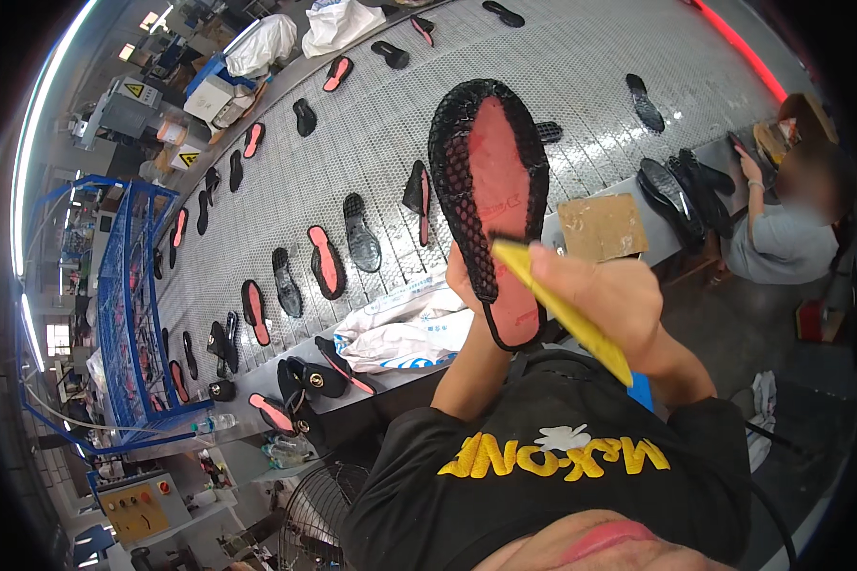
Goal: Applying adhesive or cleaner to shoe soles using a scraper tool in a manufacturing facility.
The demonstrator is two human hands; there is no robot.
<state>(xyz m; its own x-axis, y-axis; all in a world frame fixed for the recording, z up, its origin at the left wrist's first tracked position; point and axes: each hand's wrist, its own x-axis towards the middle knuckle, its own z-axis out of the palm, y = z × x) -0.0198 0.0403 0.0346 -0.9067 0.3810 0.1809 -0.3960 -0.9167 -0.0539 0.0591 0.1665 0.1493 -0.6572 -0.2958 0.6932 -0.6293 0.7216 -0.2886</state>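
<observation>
Right in front of me a black woven shoe upper (457, 176) is held up with its pink underside (495, 162) facing me. My left hand (460, 278) grips it from behind near the narrow heel end; most of its fingers are hidden by the shoe. In my right hand (605, 295) is a brush with a flat yellow handle (581, 335). Its dark bristle end (510, 238) lies over the pink underside near the woven edge; whether it touches, I cannot tell.
A wide mesh conveyor (286, 190) carries several black soles (363, 233) and pink-bottomed uppers (326, 262). On its near ledge lie a white plastic bag (405, 328), a brown board (603, 226) and black shoes (671, 200). A co-worker (781, 228) sits at the right. A blue rack (129, 305) stands left.
</observation>
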